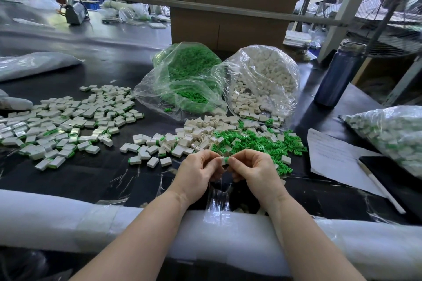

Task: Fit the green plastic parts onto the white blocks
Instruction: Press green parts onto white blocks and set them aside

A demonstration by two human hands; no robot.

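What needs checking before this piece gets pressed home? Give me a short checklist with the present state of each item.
1. White block held in the left hand: ok, pinched at the fingertips.
2. Green part held by the right hand: ok, meeting the block.
3. Green part fully seated: cannot tell, fingers hide the joint.
4. Loose green parts within reach: ok, heaped just beyond the hands.
5. Loose white blocks within reach: ok.
6. Finished pile apart from loose stock: ok, off to the left.

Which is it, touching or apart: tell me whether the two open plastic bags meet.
Touching. The head view shows the bag of green parts and the bag of white blocks with their clear plastic pressed together and overlapping where they meet.
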